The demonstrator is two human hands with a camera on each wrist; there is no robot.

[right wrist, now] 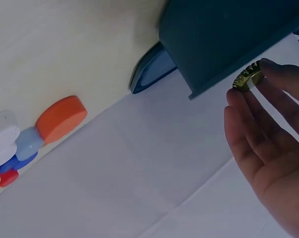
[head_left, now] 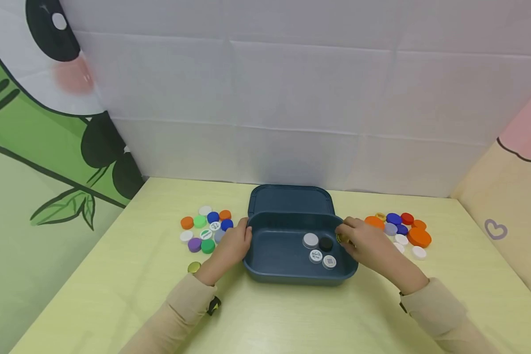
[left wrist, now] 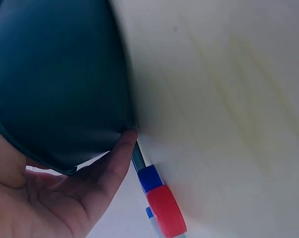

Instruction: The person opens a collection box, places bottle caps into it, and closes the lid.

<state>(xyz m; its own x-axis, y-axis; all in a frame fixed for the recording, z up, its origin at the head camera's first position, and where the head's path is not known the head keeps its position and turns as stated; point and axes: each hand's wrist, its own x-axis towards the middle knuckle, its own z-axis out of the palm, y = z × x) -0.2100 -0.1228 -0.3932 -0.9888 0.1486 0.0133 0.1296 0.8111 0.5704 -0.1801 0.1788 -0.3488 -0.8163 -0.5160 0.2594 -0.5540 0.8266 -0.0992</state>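
Note:
A dark blue plastic box stands on the table, and my left hand grips its left wall. In the left wrist view, fingers lie along the outside of that wall, with the thumb up at the rim. At the right rim, my right hand pinches a gold crimped bottle cap between thumb and fingertips. Inside the box lie a black cap, a plain white cap and two printed white caps, grouped toward the right side.
The box's lid lies behind it. Left of the box spreads a group of mixed caps, among them a purple cap and a gold cap. More caps lie to the right, including a large orange cap. A white wall borders the table's back.

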